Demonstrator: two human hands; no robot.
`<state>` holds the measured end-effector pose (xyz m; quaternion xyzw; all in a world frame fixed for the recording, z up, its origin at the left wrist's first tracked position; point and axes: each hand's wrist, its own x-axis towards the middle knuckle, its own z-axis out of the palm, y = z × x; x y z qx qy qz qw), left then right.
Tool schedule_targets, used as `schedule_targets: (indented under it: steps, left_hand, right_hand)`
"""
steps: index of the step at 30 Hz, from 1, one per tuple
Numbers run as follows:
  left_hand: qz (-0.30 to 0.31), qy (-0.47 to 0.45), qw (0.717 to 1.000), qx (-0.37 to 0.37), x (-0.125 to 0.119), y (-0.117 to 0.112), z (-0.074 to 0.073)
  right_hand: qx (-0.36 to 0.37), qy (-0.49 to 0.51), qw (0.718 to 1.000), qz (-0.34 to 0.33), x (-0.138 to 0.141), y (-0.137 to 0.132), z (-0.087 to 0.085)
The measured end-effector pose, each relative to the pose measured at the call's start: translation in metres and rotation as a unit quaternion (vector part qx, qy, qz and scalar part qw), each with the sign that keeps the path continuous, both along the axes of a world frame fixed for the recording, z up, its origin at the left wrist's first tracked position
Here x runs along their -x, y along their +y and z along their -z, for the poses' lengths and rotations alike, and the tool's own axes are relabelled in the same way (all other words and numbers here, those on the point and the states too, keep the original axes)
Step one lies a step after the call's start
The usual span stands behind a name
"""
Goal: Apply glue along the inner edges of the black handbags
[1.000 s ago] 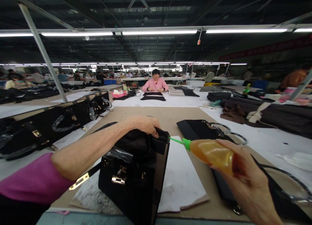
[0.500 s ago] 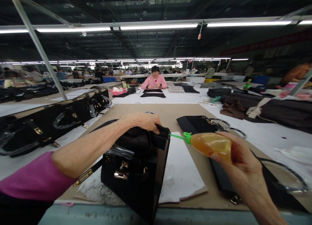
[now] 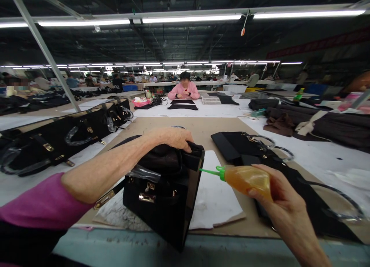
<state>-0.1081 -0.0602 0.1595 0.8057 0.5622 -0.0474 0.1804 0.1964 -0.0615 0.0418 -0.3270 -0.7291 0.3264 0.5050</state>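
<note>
A black handbag [image 3: 162,197] with gold clasps stands upright near the table's front edge, on white paper [image 3: 214,197]. My left hand [image 3: 173,138] is closed on the bag's top edge, fingers curled over the flap. My right hand [image 3: 277,201] is wrapped round a squeeze bottle of amber liquid [image 3: 245,179]. Its green nozzle [image 3: 211,172] points left and its tip touches or nearly touches the bag's right side edge.
A flat black bag [image 3: 239,145] with clear-wrapped handles lies behind the bottle on brown board [image 3: 202,130]. A row of black bags [image 3: 58,140] lines the left. Dark fabric [image 3: 318,128] is piled at the right. A person in pink [image 3: 184,90] sits across the table.
My right hand has lowered the bottle, so the nozzle tip has slid down from the bag's top corner along its right edge. The left hand keeps its grip; the view has tilted up.
</note>
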Motion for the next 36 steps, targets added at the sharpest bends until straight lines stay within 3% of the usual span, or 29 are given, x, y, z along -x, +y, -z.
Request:
schedule_targets:
  steps: [6,24,36]
  left_hand:
    - [-0.001,0.019,1.0,-0.02,0.001,0.003,0.005]
    - [-0.004,0.056,0.998,-0.012,-0.004,-0.002,0.005]
    - [-0.005,0.063,0.997,-0.04,-0.013,-0.02,0.002]
  right_hand:
    - [0.015,-0.012,1.0,-0.022,0.003,-0.009,0.005]
    - [0.097,-0.091,0.99,-0.055,0.003,-0.034,0.05]
    - [0.161,-0.104,0.979,-0.072,0.001,-0.049,0.072]
